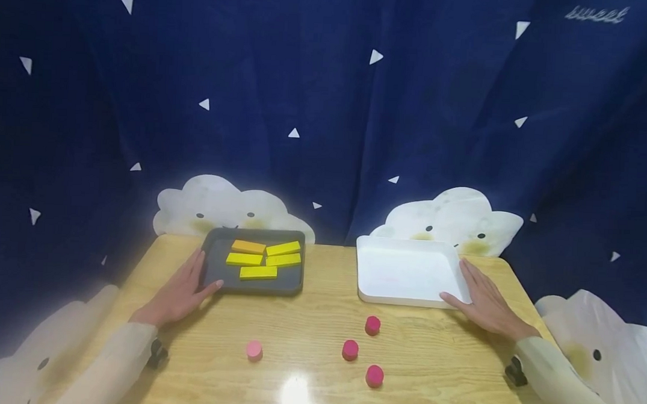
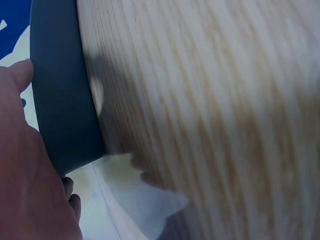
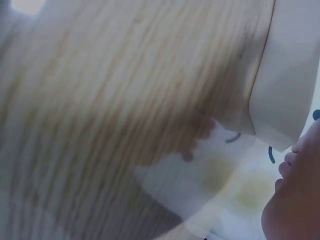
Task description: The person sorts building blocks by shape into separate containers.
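Observation:
My left hand [image 1: 175,292] grips the near left corner of a dark grey tray [image 1: 260,288], its thumb at the front rim and its fingers along the side. Five flat blocks lie in that tray: several yellow ones [image 1: 258,272] and an orange block [image 1: 248,247]. On the other side, my right hand [image 1: 487,302] holds the near right corner of a white tray [image 1: 401,275], the thumb over its front rim. Nothing lies in the white tray. In the left wrist view the thumb [image 2: 21,74] meets the grey tray's wall [image 2: 62,90].
Three dark pink round pieces [image 1: 350,349] lie on the wooden table [image 1: 307,322] in front of the white tray. A lighter pink round piece [image 1: 254,350] sits nearer the left arm. Behind the table hangs a dark blue curtain [image 1: 327,106] with clouds and triangles.

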A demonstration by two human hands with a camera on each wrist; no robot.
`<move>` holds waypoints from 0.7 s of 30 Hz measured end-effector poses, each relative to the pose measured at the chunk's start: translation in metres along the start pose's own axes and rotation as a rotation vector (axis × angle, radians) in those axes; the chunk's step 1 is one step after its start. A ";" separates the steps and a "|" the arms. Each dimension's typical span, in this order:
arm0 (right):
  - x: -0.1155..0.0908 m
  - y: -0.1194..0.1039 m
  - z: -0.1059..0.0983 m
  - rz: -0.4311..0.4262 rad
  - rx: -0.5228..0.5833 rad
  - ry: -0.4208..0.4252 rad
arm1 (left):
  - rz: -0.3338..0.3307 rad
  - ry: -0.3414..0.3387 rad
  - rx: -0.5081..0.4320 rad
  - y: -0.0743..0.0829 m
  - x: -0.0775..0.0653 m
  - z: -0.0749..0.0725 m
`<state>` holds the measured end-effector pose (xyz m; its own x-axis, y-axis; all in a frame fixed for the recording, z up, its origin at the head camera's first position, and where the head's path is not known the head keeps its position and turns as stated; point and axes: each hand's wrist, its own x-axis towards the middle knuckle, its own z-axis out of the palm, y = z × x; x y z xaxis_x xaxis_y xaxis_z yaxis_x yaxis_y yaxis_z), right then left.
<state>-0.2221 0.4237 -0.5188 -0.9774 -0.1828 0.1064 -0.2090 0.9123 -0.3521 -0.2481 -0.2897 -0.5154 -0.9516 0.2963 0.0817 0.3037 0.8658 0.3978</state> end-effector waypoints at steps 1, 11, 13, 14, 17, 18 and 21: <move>0.001 0.001 0.001 0.005 -0.002 -0.007 | 0.001 0.001 0.002 0.000 0.000 0.000; 0.003 0.002 0.000 0.026 0.009 -0.027 | 0.005 -0.004 -0.012 0.003 0.003 -0.002; 0.002 0.003 0.000 0.033 0.014 -0.034 | 0.010 0.001 -0.011 0.004 0.003 -0.003; 0.002 0.002 0.001 0.038 0.018 -0.038 | 0.009 0.001 -0.010 0.005 0.003 -0.004; 0.001 0.001 0.002 0.047 0.030 -0.049 | 0.014 0.003 -0.005 0.005 0.003 -0.004; 0.001 0.001 0.003 0.051 0.033 -0.052 | 0.013 0.003 -0.002 0.005 0.002 -0.004; 0.002 0.000 0.004 0.056 0.027 -0.053 | 0.013 0.007 0.010 0.004 0.001 -0.004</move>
<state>-0.2239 0.4224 -0.5222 -0.9877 -0.1521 0.0365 -0.1545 0.9114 -0.3815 -0.2482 -0.2876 -0.5104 -0.9479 0.3048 0.0928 0.3164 0.8658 0.3877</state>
